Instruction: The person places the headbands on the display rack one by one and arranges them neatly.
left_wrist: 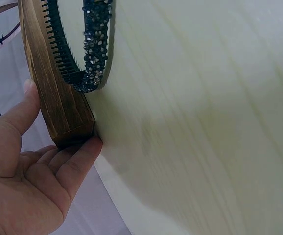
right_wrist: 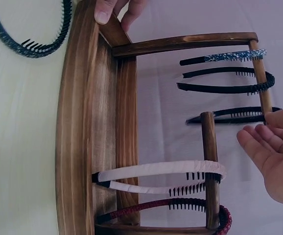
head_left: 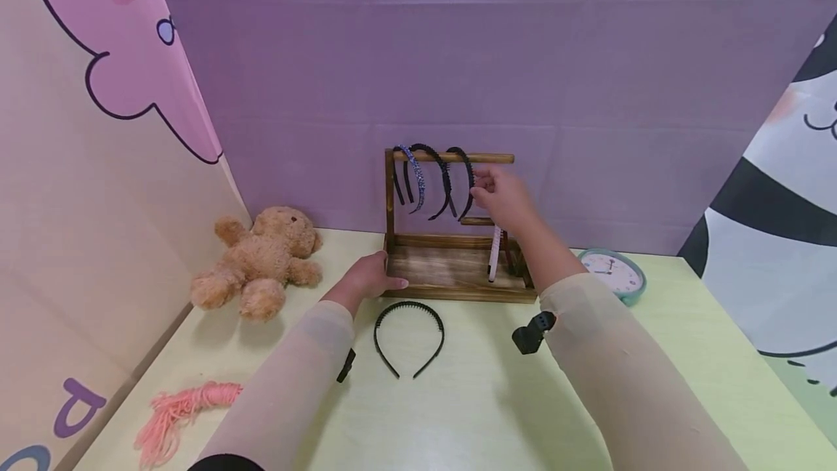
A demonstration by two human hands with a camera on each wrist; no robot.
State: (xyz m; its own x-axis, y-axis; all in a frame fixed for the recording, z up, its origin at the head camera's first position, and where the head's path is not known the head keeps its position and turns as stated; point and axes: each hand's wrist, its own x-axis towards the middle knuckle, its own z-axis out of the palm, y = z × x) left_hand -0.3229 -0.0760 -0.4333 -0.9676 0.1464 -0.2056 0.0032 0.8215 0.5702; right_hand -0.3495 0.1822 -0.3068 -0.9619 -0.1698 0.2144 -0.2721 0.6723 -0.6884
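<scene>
A wooden headband rack (head_left: 458,292) stands at the back of the table. My left hand (head_left: 370,276) grips the left end of its tray, thumb at the front edge and fingers round the corner. From the upper bar hang a blue glittery headband (head_left: 417,176) and two black ones. My right hand (head_left: 502,196) is at the rightmost black headband (head_left: 469,184), thumb tip right by it at the bar and fingers spread apart below in the right wrist view. A white headband (right_wrist: 151,170) and a dark red headband (right_wrist: 141,208) hang on the lower bar.
A dark toothed headband (head_left: 410,304) lies on the table before the rack. To the left are a brown teddy bear (head_left: 268,260) and a bundle of pink cord (head_left: 183,413). A round teal clock (head_left: 615,275) lies right of the rack, beside my right forearm.
</scene>
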